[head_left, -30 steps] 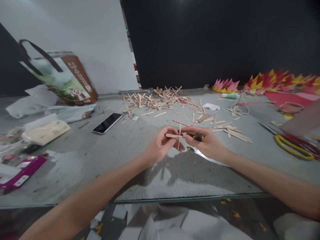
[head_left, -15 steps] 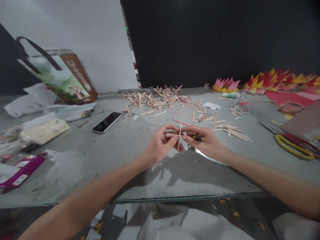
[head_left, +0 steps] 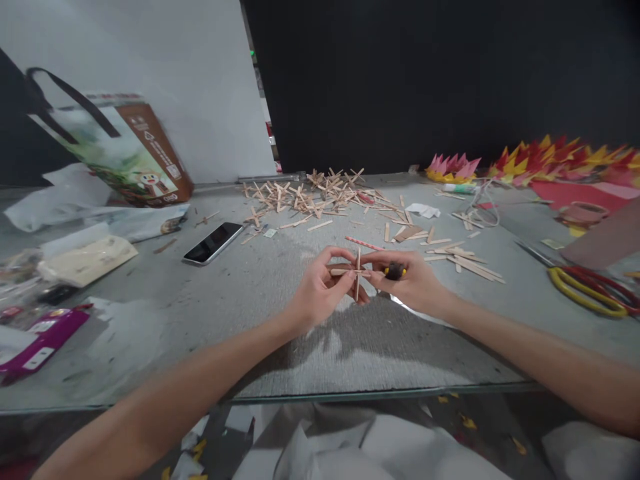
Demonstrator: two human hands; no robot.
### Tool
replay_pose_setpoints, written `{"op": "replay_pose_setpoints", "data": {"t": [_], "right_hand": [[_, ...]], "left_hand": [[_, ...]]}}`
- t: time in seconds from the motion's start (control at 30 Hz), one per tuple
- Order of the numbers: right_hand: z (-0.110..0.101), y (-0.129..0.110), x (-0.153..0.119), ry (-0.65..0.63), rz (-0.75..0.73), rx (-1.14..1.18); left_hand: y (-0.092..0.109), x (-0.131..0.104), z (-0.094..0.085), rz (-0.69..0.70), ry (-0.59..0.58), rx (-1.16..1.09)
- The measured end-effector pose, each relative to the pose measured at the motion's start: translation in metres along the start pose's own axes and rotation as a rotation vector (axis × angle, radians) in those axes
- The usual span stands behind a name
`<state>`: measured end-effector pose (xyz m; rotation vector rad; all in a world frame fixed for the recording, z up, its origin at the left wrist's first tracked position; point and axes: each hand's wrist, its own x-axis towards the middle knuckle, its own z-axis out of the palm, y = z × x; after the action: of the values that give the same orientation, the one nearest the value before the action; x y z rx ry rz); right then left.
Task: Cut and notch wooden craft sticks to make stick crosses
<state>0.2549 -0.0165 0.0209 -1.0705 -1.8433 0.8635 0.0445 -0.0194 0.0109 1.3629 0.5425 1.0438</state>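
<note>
Two wooden craft sticks [head_left: 359, 260] cross each other in front of me, one upright and one lying sideways. My left hand [head_left: 320, 287] pinches the sideways stick between thumb and fingers on its left. From the other side, my right hand [head_left: 420, 283] grips the crossed sticks near their middle with its fingertips. A black-and-yellow object [head_left: 395, 271] shows within the right hand; its kind cannot be made out. Below that hand a shiny pale edge appears, partly hidden. A red-striped stick [head_left: 364, 243] lies just beyond my fingers.
A heap of crossed craft sticks [head_left: 305, 199] lies at the back, loose sticks [head_left: 467, 261] to the right. Scissors [head_left: 585, 291] and paper flames [head_left: 550, 160] are at right. A phone [head_left: 214, 243], shopping bag [head_left: 135, 157] and purple packet [head_left: 47, 343] are at left.
The crossed sticks have turned slightly, the upright one now standing straighter. The black-and-yellow object in my right hand has rotated a little. Both hands stay in nearly the same place.
</note>
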Motion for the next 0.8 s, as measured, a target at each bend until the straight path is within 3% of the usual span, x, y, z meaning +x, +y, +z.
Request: {"op": "replay_pose_setpoints", "data": {"t": [0.53, 0.8], "right_hand": [[-0.0011, -0.0004, 0.0016, 0.054, 0.034, -0.016], [-0.0010, -0.0038, 0.0004, 0.027, -0.021, -0.049]], "left_hand": [[-0.0037, -0.0003, -0.0012, 0.007, -0.012, 0.016], [-0.0045, 0.0006, -0.0056, 0.045, -0.020, 0.059]]}}
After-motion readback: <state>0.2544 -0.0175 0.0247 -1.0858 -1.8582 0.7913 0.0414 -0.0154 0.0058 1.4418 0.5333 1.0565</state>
